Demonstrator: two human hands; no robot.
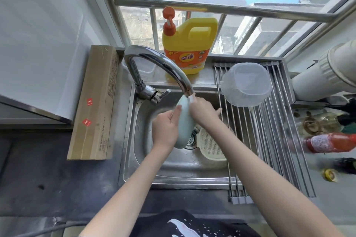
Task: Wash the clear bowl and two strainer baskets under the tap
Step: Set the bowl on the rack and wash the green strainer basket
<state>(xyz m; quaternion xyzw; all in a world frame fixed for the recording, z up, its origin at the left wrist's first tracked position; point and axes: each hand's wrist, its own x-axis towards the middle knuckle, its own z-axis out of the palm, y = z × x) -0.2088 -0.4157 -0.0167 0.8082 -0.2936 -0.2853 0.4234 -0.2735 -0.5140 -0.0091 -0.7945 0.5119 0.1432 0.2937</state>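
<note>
I see pale green strainer basket (185, 127) held on edge over sink (173, 167), top rim right under tap spout (187, 90). Left hand (165, 127) grasps its left side, thumb curled over rim. Right hand (202, 111) rests on its right face; whether fingers curl I cannot tell. Cream strainer basket (211, 146) lies in sink, right of drain. Clear bowl (247, 84) sits upside down on roll-up drying rack (269, 140), right of tap. Yellow detergent jug (189, 44) stands behind tap.

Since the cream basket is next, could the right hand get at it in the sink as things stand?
Probably yes, once freed: the right hand is busy on the blue basket under the tap. The cream basket lies uncovered in the sink, just below that forearm.
</note>
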